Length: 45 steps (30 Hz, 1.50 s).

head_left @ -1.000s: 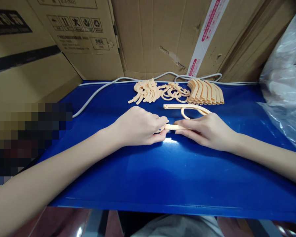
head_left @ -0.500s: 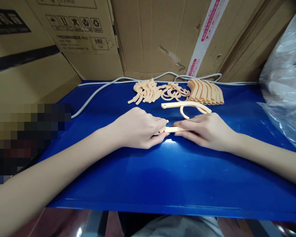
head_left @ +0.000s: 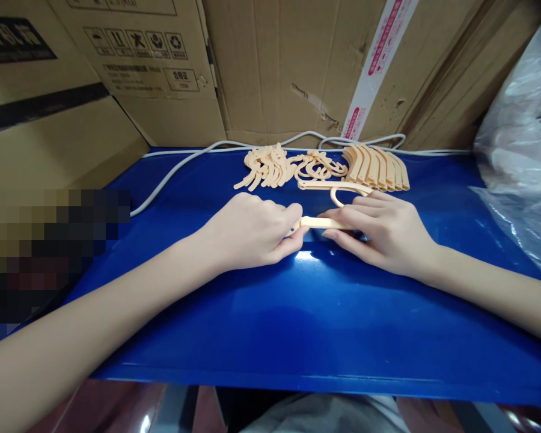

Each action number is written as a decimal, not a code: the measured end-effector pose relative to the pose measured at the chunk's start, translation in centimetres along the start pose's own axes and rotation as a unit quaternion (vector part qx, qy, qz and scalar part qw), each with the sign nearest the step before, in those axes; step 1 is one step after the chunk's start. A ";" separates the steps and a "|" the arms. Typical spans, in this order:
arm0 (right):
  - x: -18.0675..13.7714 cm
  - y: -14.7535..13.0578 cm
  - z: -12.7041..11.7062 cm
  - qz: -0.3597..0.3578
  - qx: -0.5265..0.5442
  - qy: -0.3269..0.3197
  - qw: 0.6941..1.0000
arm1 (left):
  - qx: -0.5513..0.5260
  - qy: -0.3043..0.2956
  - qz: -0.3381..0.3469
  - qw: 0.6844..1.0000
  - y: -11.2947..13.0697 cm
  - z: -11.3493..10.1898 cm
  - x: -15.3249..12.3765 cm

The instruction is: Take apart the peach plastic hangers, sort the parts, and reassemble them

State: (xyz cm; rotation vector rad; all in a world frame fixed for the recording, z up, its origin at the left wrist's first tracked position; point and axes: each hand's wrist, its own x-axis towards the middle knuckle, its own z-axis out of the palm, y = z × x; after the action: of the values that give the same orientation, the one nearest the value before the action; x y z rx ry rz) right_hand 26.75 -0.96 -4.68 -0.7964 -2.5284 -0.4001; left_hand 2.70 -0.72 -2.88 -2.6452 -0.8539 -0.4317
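Observation:
A cream plastic hanger part is held low over the blue table between my two hands. My left hand pinches its left end between thumb and curled fingers, which cover much of it; a small hole shows there. Around its strip-like right end are the thumb and fingers of my right hand. Just behind the right fingers lie a long hanger arm and a curved hook, partly hidden by that hand.
Behind my hands are a pile of curved hanger pieces, several hooks and a row of nested hanger arms. A white cable runs along the back before cardboard boxes. Clear plastic wrapping stands at right.
Both hands and the held part have shifted slightly away from me, and my right hand a little rightward along the strip. The loose arm behind it now sits farther back, near the hooks.

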 end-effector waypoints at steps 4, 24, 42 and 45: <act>0.0 0.3 -0.2 0.034 -0.005 0.070 0.997 | 0.039 0.024 -0.017 0.999 -0.1 -0.5 -0.1; 0.3 2.0 0.8 0.202 0.179 0.020 0.963 | -0.024 -0.099 0.064 0.993 0.1 -1.5 0.0; -0.1 2.5 1.5 0.228 0.173 0.024 0.958 | 0.052 0.008 0.074 0.996 -0.8 -0.3 0.4; -0.1 2.5 1.4 0.228 0.167 0.019 0.959 | 0.047 -0.001 0.059 0.997 -0.7 -0.2 0.4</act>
State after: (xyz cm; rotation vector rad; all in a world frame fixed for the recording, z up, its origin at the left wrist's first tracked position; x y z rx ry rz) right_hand 27.83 1.52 -5.57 -1.1719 -2.1962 0.1579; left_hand 2.53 -0.06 -2.39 -2.5919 -0.6949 -0.3503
